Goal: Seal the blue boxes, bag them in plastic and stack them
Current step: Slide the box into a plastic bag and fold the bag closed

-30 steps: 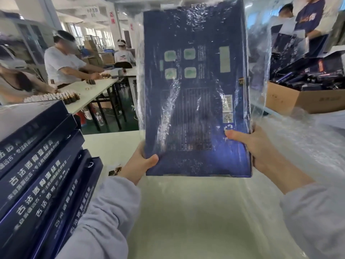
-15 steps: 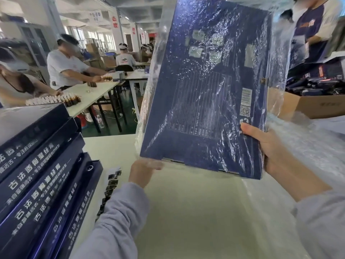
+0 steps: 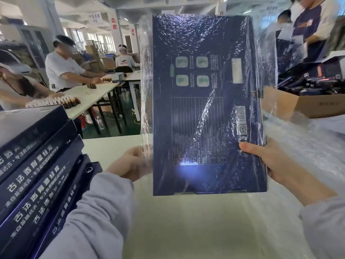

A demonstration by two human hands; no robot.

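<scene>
Blue box (image 3: 205,109), upright inside plastic bag (image 3: 146,71), was held above the table (image 3: 186,221). Right hand (image 3: 270,161) gripped its lower right edge, thumb on front. Left hand (image 3: 130,163) sat blurred behind bag film; grip unreadable. Stacked boxes (image 3: 37,156) at table's left edge, cut off.

The room is bright. Daylight comes in through the windows (image 3: 89,38) far back on the left. The plastic bag (image 3: 146,71) shines with white streaks, and one bright spot glows low on the blue box (image 3: 205,43). The left hand (image 3: 130,163) looks blurry. Things near the edges look bent.
</scene>
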